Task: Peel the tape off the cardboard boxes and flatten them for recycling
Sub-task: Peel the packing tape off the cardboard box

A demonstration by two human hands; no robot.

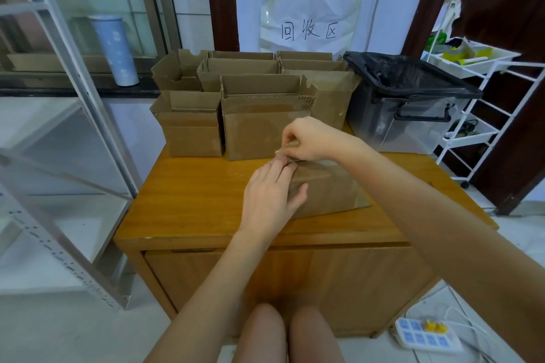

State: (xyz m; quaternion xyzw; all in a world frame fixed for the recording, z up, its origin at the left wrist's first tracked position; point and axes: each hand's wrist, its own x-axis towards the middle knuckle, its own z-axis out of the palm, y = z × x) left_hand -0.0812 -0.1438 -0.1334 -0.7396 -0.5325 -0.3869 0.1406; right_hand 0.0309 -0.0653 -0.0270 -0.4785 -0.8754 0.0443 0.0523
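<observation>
Person seen from a head-worn view: left hand (269, 199) and right hand (317, 138) are both bare, with no gloves, rings or watch visible; both forearms are uncovered along their whole visible length, no sleeve in frame; two bare knees (290, 333) appear at the lower edge, unclothed

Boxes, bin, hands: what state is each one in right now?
Taped box: closed, on the table.
Tape: end lifted.
Right hand: pinching the tape.
Left hand: steadying the taped box.
Back boxes: open, upright.
Bin: open, black-lined.
</observation>
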